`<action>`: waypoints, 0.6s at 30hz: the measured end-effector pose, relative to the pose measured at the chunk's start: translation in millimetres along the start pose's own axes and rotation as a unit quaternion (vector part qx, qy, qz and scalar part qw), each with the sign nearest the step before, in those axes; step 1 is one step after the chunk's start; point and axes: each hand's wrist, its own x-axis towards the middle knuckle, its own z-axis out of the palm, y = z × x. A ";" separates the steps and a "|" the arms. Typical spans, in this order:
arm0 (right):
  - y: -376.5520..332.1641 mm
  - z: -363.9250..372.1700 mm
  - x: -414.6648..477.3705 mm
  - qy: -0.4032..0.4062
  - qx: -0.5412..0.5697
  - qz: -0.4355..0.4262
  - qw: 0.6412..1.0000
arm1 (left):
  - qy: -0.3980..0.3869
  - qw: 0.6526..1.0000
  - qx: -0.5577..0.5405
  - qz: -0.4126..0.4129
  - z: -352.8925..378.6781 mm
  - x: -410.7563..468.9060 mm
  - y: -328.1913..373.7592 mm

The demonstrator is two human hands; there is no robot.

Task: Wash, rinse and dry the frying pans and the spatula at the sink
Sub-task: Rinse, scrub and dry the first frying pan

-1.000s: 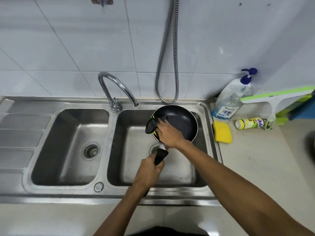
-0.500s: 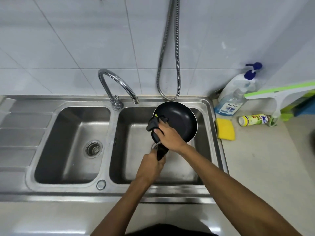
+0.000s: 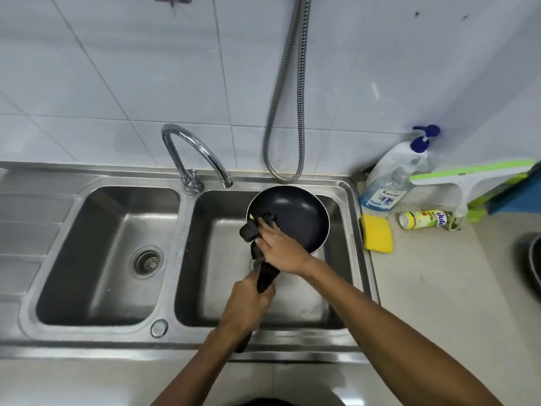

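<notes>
Right hand [image 3: 282, 249]: fingers are bending over a dark scrubbing pad [image 3: 251, 230] and pressing it onto the near-left rim of the frying pan [image 3: 295, 215]. The thumb is hidden under the palm. A sliver of yellow-green is showing at the pad's far edge.

The pan is tilting with its black inside facing up. Its bowl is lying just beyond the knuckles and hanging over the sink basin [image 3: 310, 300] (whether it is touching the basin floor cannot be told).

Left hand [image 3: 248, 303]: it is sitting just nearer than the right hand, with fingers wrapping tightly round the pan's black handle [image 3: 265, 278]. The handle's end is poking out below the wrist.

Outward, beyond and left of the fingertips, a chrome faucet [image 3: 202, 159] is arching toward the pan. A metal hose [image 3: 288, 112] is hanging in a loop on the tiled wall beyond the pan. Left of both hands a second basin [image 3: 96, 259] is showing its drain strainer [image 3: 147, 262].

Right of the right hand, on the surface [image 3: 424, 288]:
- A yellow sponge [image 3: 377, 237] is lying just beside the sink edge.
- Beyond the sponge, a pump bottle [image 3: 389, 177] holding blue liquid is standing upright at the wall.
- A small labelled bottle [image 3: 424, 219] is lying on its side near the pump bottle.
- A green-and-white squeegee [image 3: 468, 177] is leaning above the small bottle.
- Farthest right, a dark round vessel [image 3: 531, 265] is being cut off by the frame edge.
</notes>
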 end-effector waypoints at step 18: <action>-33.4 -33.4 0.6 0.123 0.255 0.152 0.947 | 0.016 0.995 0.090 0.034 -9.3 -3.5 -12.4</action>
